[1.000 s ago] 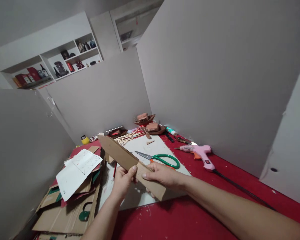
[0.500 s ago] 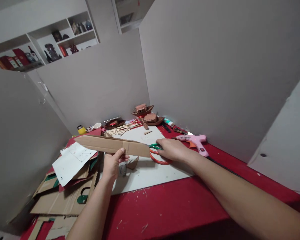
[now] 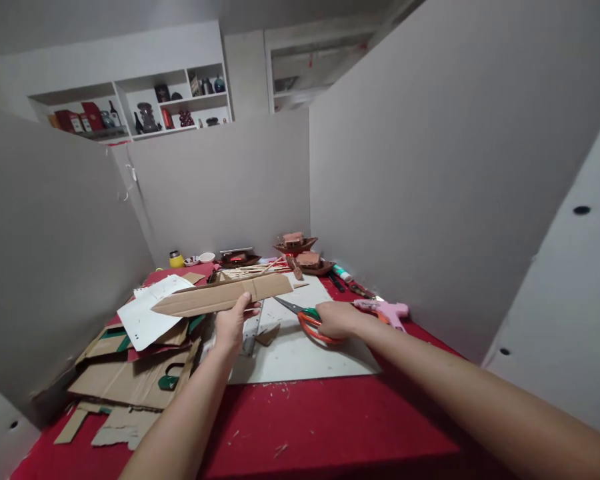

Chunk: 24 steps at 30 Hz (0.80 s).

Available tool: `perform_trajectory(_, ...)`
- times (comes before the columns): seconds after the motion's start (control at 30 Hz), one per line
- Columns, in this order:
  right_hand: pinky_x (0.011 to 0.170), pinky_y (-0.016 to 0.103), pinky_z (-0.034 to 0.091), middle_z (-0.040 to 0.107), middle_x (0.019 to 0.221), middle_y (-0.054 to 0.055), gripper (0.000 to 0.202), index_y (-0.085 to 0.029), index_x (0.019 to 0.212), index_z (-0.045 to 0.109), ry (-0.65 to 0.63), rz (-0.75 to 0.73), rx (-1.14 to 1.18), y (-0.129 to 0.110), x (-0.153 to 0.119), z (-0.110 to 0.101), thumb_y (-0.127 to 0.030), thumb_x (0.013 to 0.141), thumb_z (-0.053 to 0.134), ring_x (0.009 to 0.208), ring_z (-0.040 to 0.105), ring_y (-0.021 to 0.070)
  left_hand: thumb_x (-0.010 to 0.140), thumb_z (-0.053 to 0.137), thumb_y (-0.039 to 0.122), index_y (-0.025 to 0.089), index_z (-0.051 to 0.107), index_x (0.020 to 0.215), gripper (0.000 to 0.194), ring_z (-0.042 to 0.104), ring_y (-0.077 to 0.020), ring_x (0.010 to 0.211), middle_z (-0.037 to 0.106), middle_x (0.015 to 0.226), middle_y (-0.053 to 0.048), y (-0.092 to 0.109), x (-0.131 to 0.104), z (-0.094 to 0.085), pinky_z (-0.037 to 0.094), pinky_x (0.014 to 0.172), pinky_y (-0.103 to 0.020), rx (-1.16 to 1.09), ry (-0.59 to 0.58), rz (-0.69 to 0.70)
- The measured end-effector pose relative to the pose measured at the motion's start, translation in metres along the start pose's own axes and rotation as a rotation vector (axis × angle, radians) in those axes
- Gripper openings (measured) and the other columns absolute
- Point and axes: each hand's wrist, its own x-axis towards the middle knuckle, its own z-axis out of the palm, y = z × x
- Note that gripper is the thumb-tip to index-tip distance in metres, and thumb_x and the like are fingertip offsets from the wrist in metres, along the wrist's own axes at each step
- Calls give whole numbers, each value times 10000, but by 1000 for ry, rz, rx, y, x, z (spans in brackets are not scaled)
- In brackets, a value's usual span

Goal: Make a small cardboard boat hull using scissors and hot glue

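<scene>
Grey panels [image 3: 220, 193] enclose the red-covered counter [image 3: 330, 427] on its far side and both flanks, and above the far one a white shelf unit [image 3: 193, 105] holds bottles, vases and red boxes [image 3: 94, 116] with pale labels too small to read. The right arm [image 3: 430, 367] reaches forward and inward from the lower right, its hand [image 3: 334, 320] palm down, fingers closed round the handles of the scissors; the left arm [image 3: 180, 407] rises from the lower left, its hand [image 3: 234, 323] pinching the cardboard strip, thumb on the near face. Flattened cardboard [image 3: 125, 380] lies piled on the left of the counter, with a marked white sheet [image 3: 153, 320] on top. Between the forearms and beyond lies a white board [image 3: 305, 350]. The cardboard strip [image 3: 220, 297], pointed at its left end, is held above the board's far left part and the pile's edge. The scissors [image 3: 307, 322], green and orange at the handles, point left towards it. A pink glue gun [image 3: 387, 311] lies just beyond the right hand. At the back stand model boats [image 3: 313, 263], then a green-and-white tube [image 3: 342, 273], a yellow jar [image 3: 177, 260] with a dark top, a white bowl [image 3: 207, 257], and a smaller dish [image 3: 191, 261] that seems to hold something reddish.
</scene>
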Motion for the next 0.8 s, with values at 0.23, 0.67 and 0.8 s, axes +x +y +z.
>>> perform_trajectory(0.23,747,321,455,679,1026,137,223,-172,1002,570,215,-158,91,2,-43,25,-345,927,451,942,640,267,594,826,239,92,704,718,227,698,-190,621,720,690,-66,17,-1,-2,562,545,-265,-138,62,57)
perform_trajectory(0.67,573,261,363,477,741,-22,413,-223,851,402,132,-630,846,-27,-74,48,-619,819,515,623,396,140,593,834,296,109,708,761,281,681,-173,643,704,697,-43,35,-19,5,562,576,-272,-234,63,124)
perform_trajectory(0.8,568,252,342,445,741,-27,377,-222,848,386,155,-613,870,-37,-71,51,-583,867,493,637,357,134,583,838,325,106,707,737,298,672,-175,634,700,663,-46,33,-25,7,560,579,-277,-213,45,121)
